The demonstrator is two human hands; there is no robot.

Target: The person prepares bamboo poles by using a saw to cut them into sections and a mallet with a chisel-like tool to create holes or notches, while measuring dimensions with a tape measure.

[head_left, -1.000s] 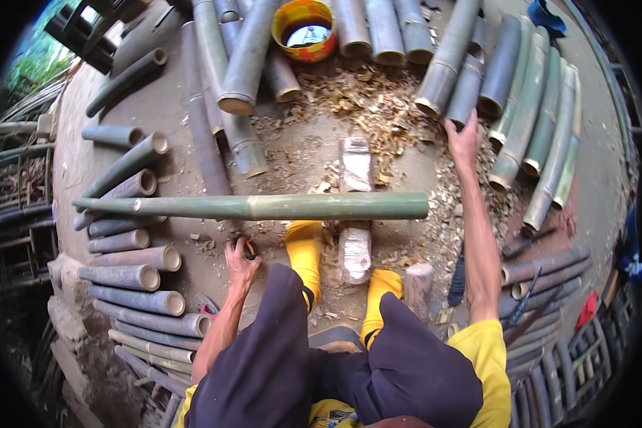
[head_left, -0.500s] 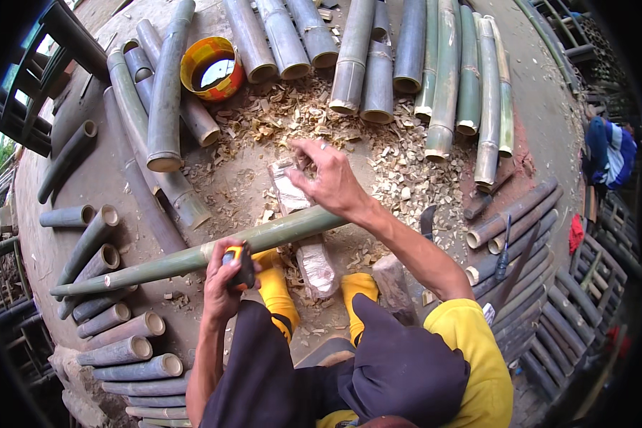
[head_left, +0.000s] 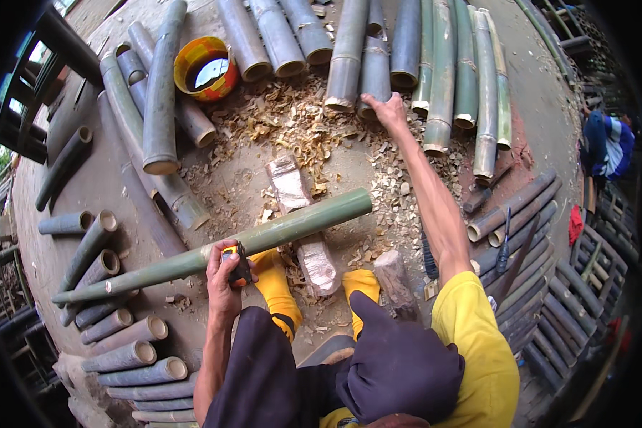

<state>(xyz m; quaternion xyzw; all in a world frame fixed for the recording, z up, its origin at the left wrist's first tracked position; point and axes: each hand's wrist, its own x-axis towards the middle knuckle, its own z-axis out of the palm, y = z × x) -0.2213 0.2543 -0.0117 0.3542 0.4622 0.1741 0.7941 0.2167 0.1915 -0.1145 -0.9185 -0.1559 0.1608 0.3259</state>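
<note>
My left hand [head_left: 222, 284] is closed around a yellow and black tape measure [head_left: 240, 264], close against a long green bamboo pole [head_left: 299, 220]. That pole slants across a wooden block [head_left: 315, 267] on the ground, its cut end to the right and its thin end among short bamboo pieces at the left. Out ahead, my right arm reaches to the far row of bamboo. There my right hand [head_left: 386, 113] grips the near end of a grey bamboo pole [head_left: 375, 68], thumb and fingers on either side. Whether my left fingers also touch the green pole, I cannot tell.
An orange-yellow bucket [head_left: 205, 69] of dark liquid stands at the far left. Wood chips [head_left: 299, 118] cover the ground ahead. An upright log stump [head_left: 394, 279] is beside my right foot. Cut bamboo pieces [head_left: 132, 353] lie left, and a screwdriver-like tool [head_left: 503, 253] rests on bamboo at right.
My right hand has left the green pole's right end and reached forward onto a grey pole. My left hand still holds the tape measure beside the green pole.
</note>
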